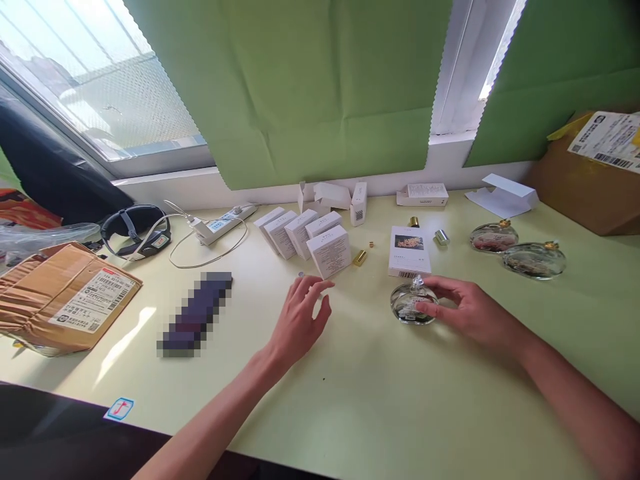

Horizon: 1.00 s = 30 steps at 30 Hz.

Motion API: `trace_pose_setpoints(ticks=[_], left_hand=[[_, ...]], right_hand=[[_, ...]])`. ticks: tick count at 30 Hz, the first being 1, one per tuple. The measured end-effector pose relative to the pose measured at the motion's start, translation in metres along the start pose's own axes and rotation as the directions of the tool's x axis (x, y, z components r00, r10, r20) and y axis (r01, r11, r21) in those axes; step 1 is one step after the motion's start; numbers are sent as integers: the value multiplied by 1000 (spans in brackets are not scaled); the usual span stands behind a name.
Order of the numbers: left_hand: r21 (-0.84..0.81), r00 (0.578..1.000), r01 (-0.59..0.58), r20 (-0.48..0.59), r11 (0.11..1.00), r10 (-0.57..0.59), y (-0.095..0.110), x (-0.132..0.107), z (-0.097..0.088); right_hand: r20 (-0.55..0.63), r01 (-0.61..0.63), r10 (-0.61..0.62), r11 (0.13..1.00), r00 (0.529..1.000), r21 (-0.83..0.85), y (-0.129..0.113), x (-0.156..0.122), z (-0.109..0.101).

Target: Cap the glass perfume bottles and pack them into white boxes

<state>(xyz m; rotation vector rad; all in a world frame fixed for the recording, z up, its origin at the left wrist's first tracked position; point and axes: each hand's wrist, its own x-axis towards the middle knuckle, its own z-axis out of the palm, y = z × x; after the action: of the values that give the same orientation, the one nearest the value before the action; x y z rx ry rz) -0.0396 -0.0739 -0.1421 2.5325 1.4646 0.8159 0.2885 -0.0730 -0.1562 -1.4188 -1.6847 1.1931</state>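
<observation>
Head view: a white box (409, 250) sits just behind the glass bottle (405, 308).

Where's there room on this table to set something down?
Between the left hand and the bottle in the right hand, and toward the front, the table is bare, bar a speck. Another patch parts the right forearm from two bottles beyond. Crowded: back, with white boxes and caps; left, around parcel and headset.

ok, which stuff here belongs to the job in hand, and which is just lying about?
Likely in the job:
glass bottle, in the right hand
two other bottles
standing white boxes, near the left hand
gold cap
silver cap

Probably just lying about:
power strip
black headgear
left parcel
right parcel
pixelated dark object
</observation>
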Motion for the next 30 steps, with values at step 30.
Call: trace_pose_setpoints(ticks=[30], left_hand=[[54,984,145,93,988,-150,-18,0,9]], right_hand=[[56,89,-87,995,995,-49,6,-3,-6]])
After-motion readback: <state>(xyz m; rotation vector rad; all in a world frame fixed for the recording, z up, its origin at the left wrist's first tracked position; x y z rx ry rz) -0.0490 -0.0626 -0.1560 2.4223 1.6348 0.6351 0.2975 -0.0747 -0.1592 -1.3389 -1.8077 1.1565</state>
